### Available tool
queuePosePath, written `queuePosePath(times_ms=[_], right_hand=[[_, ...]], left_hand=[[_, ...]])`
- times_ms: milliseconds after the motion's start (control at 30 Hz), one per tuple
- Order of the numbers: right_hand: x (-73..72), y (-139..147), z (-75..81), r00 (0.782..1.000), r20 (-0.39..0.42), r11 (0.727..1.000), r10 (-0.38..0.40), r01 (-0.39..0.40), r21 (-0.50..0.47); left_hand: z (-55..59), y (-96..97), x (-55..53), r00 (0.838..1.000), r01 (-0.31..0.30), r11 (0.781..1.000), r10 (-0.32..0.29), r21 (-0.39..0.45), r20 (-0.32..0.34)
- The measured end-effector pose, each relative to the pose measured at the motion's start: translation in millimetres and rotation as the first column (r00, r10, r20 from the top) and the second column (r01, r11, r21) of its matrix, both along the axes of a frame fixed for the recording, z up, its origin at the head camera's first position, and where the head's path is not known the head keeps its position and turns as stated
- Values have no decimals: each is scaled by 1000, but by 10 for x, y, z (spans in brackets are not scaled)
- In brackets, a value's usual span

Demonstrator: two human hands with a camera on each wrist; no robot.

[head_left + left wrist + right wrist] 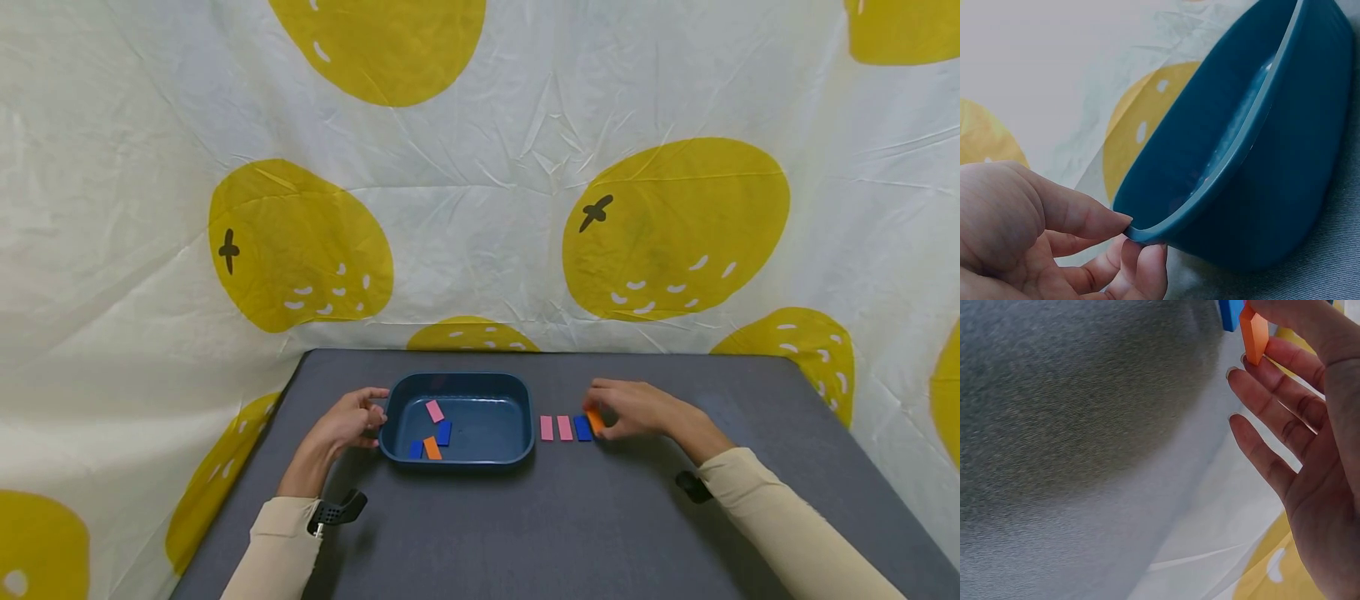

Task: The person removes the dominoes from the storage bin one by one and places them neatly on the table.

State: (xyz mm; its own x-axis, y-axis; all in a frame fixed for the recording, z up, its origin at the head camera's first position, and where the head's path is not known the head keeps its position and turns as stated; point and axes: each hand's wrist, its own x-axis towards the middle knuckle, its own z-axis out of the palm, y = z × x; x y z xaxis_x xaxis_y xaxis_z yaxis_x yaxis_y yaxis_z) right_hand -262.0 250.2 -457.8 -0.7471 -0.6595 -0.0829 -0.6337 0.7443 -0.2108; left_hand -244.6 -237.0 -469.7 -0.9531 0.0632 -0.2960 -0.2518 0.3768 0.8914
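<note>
Left hand (347,423) pinches the blue tub (465,463), prob just to steady it, while right hand (634,407) pinches an orange tile (596,422).

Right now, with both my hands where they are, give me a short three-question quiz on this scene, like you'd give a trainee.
1. How many small rectangular blocks lie inside the dark-blue, round-cornered tray?
2. True or false: the right hand pinches a small pink rectangular block.
3. Fill the gap: the left hand pinches the tray's ____.

Key:
1. Four.
2. False; it pinches a small orange rectangular block.
3. Rim.
</note>
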Motion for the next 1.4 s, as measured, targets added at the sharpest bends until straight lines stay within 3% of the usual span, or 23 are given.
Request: queuePosePath(times_ms=[833,1100,1233,1400], right_hand=[[-8,75,-173,999,-19,999,-49,50,22],[-8,83,-184,999,-45,1000,-22,22,17],[-3,79,-166,997,-77,999,-12,15,43],[8,32,-78,983,-177,998,43,-33,55]], left_hand=[[2,4,6,1000,8,1000,-8,1,-4],[8,8,8,1000,1,1000,-1,1,-2],[16,12,10,1000,-2,1000,2,-2,2],[26,14,13,1000,-3,1000,3,-6,9]])
